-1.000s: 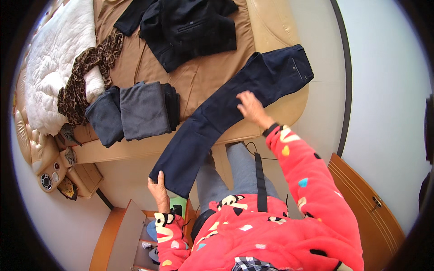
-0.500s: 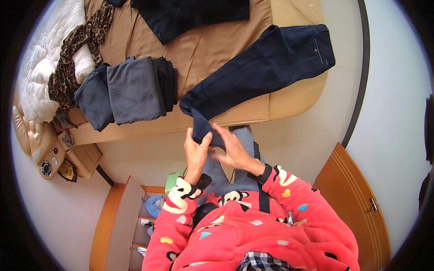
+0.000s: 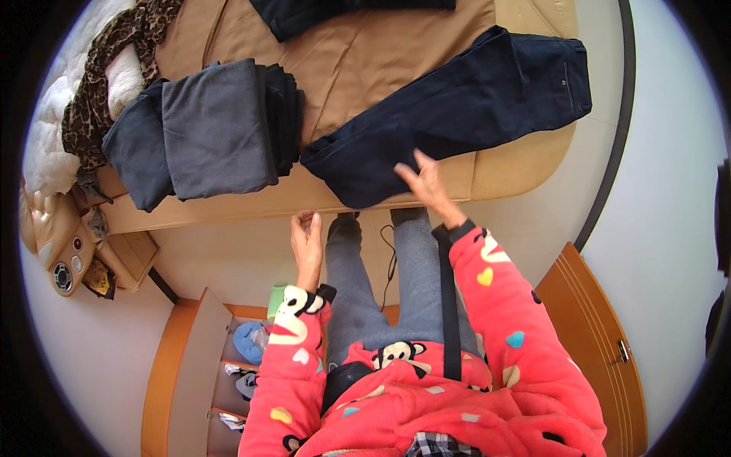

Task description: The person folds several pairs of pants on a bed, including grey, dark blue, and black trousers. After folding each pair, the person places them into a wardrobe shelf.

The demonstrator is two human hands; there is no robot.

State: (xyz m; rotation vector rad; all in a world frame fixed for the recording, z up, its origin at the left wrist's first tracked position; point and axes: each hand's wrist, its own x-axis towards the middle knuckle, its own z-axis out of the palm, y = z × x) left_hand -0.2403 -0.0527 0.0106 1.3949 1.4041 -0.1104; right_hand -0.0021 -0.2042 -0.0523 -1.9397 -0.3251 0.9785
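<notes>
A pair of dark navy trousers (image 3: 472,103) lies slantwise along the near edge of the bed, waist at the far right. Its lower leg end is turned back on itself and hangs slightly over the edge. My right hand (image 3: 432,186) is over the near side of this fold, fingers apart, holding nothing; whether it touches the cloth I cannot tell. My left hand (image 3: 307,247) is in the air in front of the bed edge, nearer me than the trousers, with fingers loosely curled and nothing visible in them.
Folded grey trousers (image 3: 217,133) top a stack of dark garments left of the navy pair. Black clothing (image 3: 304,19), a leopard-print cloth (image 3: 84,126) and a white quilt (image 3: 49,164) lie on the bed (image 3: 525,164). Cabinet doors (image 3: 575,327) stand at both sides near me.
The trouser leg end has left my hands and now lies folded back on the bed edge. My right hand moved forward and right; my left hand drew back slightly left.
</notes>
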